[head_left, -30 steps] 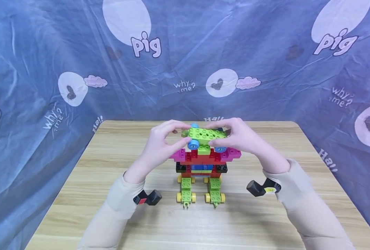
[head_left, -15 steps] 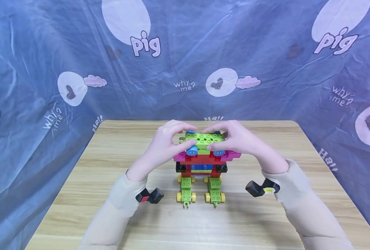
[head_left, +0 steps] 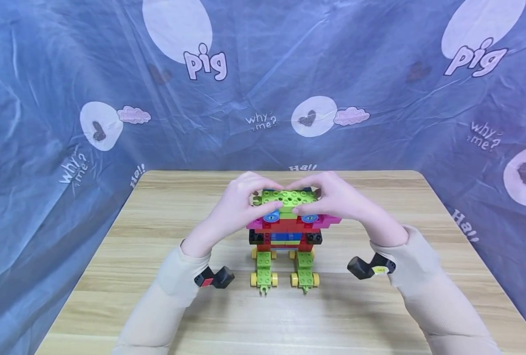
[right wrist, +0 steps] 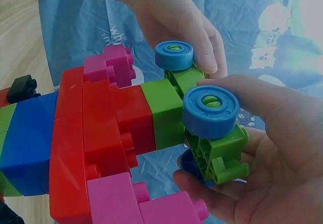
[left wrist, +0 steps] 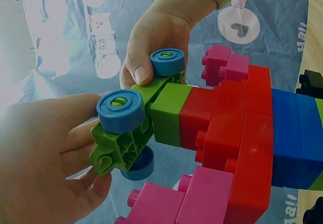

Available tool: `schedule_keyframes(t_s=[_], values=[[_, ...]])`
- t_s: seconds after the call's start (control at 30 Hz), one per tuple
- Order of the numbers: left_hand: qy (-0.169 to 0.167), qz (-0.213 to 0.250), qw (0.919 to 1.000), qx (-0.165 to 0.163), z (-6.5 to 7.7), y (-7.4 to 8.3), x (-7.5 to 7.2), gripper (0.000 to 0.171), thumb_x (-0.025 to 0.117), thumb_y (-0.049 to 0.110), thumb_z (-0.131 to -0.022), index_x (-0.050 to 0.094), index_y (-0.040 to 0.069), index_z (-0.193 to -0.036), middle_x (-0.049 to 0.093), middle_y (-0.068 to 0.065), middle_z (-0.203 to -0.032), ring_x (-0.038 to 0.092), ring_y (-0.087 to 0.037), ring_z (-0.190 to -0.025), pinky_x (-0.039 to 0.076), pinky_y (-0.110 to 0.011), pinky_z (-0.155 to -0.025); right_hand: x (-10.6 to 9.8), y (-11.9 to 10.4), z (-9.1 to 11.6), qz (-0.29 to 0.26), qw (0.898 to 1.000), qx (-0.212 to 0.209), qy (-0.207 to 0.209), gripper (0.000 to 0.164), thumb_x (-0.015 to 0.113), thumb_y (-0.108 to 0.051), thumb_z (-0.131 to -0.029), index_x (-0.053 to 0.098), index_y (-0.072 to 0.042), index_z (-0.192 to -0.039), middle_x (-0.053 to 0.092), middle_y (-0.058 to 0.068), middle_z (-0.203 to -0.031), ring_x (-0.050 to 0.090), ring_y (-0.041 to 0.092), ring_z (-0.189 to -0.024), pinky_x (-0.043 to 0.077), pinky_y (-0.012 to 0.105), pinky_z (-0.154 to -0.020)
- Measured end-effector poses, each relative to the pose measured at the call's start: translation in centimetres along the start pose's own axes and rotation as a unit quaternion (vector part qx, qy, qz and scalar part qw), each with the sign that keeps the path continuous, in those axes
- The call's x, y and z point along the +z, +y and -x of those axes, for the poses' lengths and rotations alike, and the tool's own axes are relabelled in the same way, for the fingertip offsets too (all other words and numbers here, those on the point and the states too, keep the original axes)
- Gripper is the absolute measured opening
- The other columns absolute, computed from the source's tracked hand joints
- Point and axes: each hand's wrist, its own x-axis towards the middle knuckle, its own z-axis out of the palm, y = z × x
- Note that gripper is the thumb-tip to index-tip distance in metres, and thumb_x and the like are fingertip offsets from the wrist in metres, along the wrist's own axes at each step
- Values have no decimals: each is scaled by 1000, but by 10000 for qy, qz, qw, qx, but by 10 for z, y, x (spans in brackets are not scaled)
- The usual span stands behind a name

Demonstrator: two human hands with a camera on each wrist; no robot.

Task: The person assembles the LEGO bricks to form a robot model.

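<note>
A lime-green toy car base (head_left: 291,198) with blue wheels (left wrist: 121,110) lies across the top of a building-block figure, against a green brick (left wrist: 171,115) over red bricks (head_left: 285,226). My left hand (head_left: 241,199) grips its left end, thumb at the front and fingers behind. On the right end my right hand (head_left: 334,197) holds it the same way, and both hands' fingertips come close together near the middle. In the right wrist view, the car base's hooked end (right wrist: 227,171) shows beside my right palm. The fingers partly hide the rear wheels in the head view.
Below are pink bricks (head_left: 331,220), black bricks (head_left: 257,238) and blue bricks (head_left: 285,237). Two green car bases with yellow wheels (head_left: 264,278) form the feet on the wooden table (head_left: 156,246). A blue printed cloth (head_left: 263,74) hangs around the back and sides.
Both hands have lowered the green car base onto the figure's top; it was raised and tilted before and now sits level. The lower part of the figure has stayed in place.
</note>
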Motion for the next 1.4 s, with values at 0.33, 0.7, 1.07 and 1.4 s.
schedule_keyframes(t_s=[0.33, 0.7, 1.07, 1.4], values=[[-183, -109, 9994, -258, -2, 3, 0, 30, 74, 27, -85, 73, 12, -111, 72, -1, -109, 58, -16, -102, 48, -35, -86, 1, -1, -1, 190, 9997, -139, 26, 42, 77, -19, -79, 68, -6, -118, 71, 8, -108, 35, 8, -41, 38, 24, -45], [-282, 149, 9979, -558, -3, 3, -2, 30, 75, 28, -84, 74, 12, -110, 73, -2, -107, 58, -17, -101, 48, -36, -85, 2, 0, -2, 88, 10000, -41, -5, 42, 77, -21, -79, 69, -7, -118, 71, 8, -108, 35, 9, -39, 38, 25, -44], [-312, 241, 9959, -815, -3, 3, -2, 31, 77, 28, -81, 74, 13, -109, 73, -1, -105, 58, -15, -99, 47, -31, -75, 5, 1, 0, -18, 10000, -19, 69, 41, 78, -21, -79, 69, -7, -118, 71, 7, -106, 41, 11, -44, 40, 25, -46], [-343, 293, 9946, -932, -3, 2, -1, 31, 78, 29, -81, 75, 15, -108, 72, 1, -106, 58, -15, -99, 49, -31, -78, 9, 2, 3, -147, 9997, 24, 182, 42, 78, -20, -80, 69, -8, -119, 69, 8, -108, 52, 13, -60, 47, 24, -57]])
